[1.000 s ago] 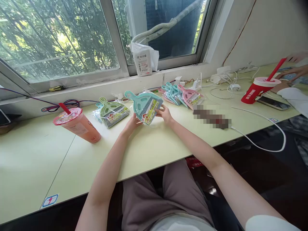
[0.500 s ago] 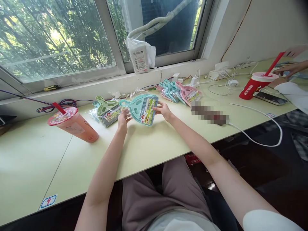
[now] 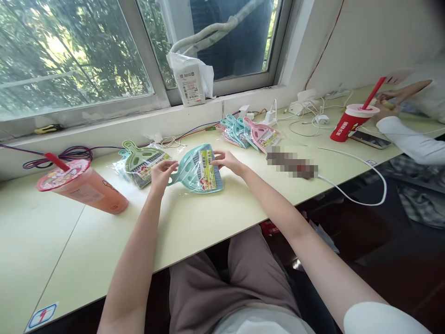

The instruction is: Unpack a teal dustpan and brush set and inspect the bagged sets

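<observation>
A teal mini dustpan-and-brush set (image 3: 200, 169) in a clear wrapper is held just above the pale green table (image 3: 194, 218), with its handle pointing left. My left hand (image 3: 160, 170) grips the handle end, fingers curled on it. My right hand (image 3: 225, 161) pinches the top right edge of the wrapper. A pile of green and blue wrapped sets (image 3: 142, 162) lies just left of my left hand. Another pile of teal and pink sets (image 3: 248, 133) lies behind my right hand.
An orange drink cup with a red straw (image 3: 81, 185) stands at the left. A white parcel (image 3: 190, 81) sits on the window sill. Chargers and white cables (image 3: 351, 183) spread to the right. Another person's arm (image 3: 410, 139) rests beside a red cup (image 3: 351, 123) and a phone (image 3: 370, 139).
The teal set has come down and turned, its handle swinging left and low toward the table. My left hand moved from its underside to the handle. The view shifted right.
</observation>
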`<state>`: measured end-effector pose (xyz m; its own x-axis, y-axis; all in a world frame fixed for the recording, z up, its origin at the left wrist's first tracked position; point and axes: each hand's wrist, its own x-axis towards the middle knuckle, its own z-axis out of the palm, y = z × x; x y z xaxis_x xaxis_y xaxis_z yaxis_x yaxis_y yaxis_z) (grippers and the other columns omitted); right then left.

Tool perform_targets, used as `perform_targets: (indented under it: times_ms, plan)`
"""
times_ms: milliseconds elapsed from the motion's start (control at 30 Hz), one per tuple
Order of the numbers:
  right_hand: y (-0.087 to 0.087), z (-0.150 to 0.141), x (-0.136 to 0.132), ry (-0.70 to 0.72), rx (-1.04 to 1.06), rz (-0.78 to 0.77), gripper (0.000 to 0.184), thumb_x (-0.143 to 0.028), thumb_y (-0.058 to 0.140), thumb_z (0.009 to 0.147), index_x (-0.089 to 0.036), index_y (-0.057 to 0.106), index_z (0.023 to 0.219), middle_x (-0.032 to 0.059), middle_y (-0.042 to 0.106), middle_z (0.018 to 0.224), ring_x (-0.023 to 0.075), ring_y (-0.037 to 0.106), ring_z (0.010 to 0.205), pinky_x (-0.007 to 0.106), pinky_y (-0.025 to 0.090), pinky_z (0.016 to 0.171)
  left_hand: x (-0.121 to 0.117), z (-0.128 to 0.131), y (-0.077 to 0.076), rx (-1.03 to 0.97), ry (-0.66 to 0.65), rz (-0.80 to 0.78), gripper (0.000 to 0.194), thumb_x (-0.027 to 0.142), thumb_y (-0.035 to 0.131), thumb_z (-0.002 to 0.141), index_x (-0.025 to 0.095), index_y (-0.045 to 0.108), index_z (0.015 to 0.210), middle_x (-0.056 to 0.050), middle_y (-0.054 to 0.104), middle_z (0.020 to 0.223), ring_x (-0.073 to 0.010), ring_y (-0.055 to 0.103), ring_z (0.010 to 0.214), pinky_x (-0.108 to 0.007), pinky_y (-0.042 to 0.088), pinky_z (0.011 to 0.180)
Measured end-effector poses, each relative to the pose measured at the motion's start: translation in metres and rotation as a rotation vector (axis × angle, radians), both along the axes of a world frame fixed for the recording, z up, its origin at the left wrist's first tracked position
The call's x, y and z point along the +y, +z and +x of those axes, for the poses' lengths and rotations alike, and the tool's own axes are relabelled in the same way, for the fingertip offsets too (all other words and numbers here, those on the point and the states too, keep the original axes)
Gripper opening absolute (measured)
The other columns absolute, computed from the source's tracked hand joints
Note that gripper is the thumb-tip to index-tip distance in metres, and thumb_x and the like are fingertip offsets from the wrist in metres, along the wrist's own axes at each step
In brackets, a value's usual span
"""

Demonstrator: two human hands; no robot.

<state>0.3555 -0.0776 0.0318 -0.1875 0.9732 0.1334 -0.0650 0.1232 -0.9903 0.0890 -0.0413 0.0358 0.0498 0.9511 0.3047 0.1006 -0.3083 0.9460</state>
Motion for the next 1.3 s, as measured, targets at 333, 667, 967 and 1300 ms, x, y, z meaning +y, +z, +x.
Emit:
perform_targets:
  times_ms: [333,667,967,1300]
  plan:
    - [-0.002,0.015,0.005,-0.088,0.112,-0.005,0.049,-0.027,0.081,0.062,-0.017,0.065,0.108,0.0028,0.074,0.082,0.017,0.067,0.073,0.026,0.054,0.062,0.011,-0.024,-0.003,0.022,0.115,-0.014,0.034,0.044,0.08,0.06,0.019,0.066,0.078,-0.004,0.07,0.078,-0.0174,0.067,0.074,-0.029,0.055,0.07]
    - [-0.012,0.019,0.021,-0.181,0.256,-0.092,0.045,-0.026,0.083,0.063,-0.019,0.065,0.104,0.0002,0.073,0.08,0.0163,0.067,0.073,0.028,0.056,0.067,0.001,-0.014,-0.005,0.214,-0.122,-0.284,0.042,0.058,0.075,0.067,0.02,0.062,0.08,-0.004,0.074,0.078,-0.017,0.063,0.057,-0.028,0.044,0.052]
    - [-0.011,0.014,0.027,-0.224,0.332,-0.168,0.037,-0.019,0.08,0.068,-0.016,0.066,0.102,-0.002,0.07,0.071,0.0117,0.063,0.064,0.022,0.05,0.057,0.013,-0.024,-0.01,0.122,0.003,-0.339,0.052,0.057,0.076,0.066,0.017,0.065,0.096,-0.001,0.07,0.072,-0.0117,0.06,0.059,-0.023,0.05,0.059]
    - [-0.019,0.015,0.045,-0.297,0.455,-0.243,0.032,-0.018,0.077,0.072,-0.018,0.067,0.102,-0.0021,0.07,0.073,0.0111,0.061,0.062,0.021,0.047,0.056,0.016,-0.021,-0.017,0.188,0.15,-0.423,0.042,0.046,0.084,0.056,0.014,0.07,0.081,-0.004,0.068,0.078,-0.0114,0.056,0.062,-0.02,0.043,0.051]
